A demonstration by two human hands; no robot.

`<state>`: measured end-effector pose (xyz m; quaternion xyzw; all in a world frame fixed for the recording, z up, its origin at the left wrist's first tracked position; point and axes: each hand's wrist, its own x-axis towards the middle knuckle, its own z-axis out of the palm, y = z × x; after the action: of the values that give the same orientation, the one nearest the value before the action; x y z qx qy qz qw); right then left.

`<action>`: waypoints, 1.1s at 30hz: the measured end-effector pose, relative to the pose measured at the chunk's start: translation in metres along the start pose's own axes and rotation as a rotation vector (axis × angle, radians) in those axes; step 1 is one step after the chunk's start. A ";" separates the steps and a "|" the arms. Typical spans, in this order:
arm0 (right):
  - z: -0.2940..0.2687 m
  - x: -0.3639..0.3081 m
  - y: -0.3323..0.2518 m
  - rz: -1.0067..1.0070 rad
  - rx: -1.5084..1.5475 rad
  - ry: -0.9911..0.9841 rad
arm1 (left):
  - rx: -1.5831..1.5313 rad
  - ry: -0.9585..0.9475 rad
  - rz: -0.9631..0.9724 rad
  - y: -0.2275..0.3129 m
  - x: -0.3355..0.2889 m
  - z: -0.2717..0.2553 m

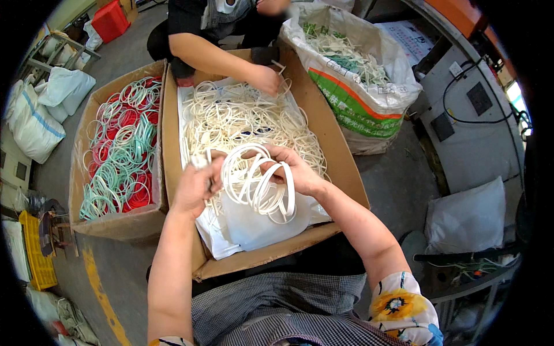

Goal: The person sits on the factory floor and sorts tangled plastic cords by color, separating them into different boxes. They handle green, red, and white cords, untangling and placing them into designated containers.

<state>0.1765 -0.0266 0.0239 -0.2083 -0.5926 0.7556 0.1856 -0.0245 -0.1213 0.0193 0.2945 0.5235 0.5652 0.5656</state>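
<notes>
The right hand (292,168) clamps its fingers on looped white plastic rings (258,185); whether the blurred left hand (198,185) closes its fingers, I cannot tell. Slack grip could spill rings.

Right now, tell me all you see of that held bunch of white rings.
The bunch of white rings consists of slim, smooth, plastic-looking loops, roughly round and loosely overlapping. It hangs from the right hand, above a pale sheet in the cardboard box. The left hand is close by; blur hides whether it touches.
</notes>
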 end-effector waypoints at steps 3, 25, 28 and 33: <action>0.005 0.000 -0.002 -0.075 -0.251 0.043 | 0.043 -0.122 -0.153 -0.022 0.007 0.002; -0.001 -0.005 -0.002 -0.222 -0.527 0.294 | 0.123 0.243 0.323 -0.003 -0.009 0.015; 0.001 -0.002 0.002 -0.238 -0.645 0.277 | 0.625 0.180 0.719 -0.016 0.003 0.016; 0.013 -0.002 0.008 -0.319 -0.752 0.162 | 0.922 0.097 0.543 -0.023 0.012 0.023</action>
<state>0.1714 -0.0402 0.0195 -0.2260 -0.8357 0.4293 0.2573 0.0024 -0.1085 0.0011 0.6104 0.6480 0.4157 0.1863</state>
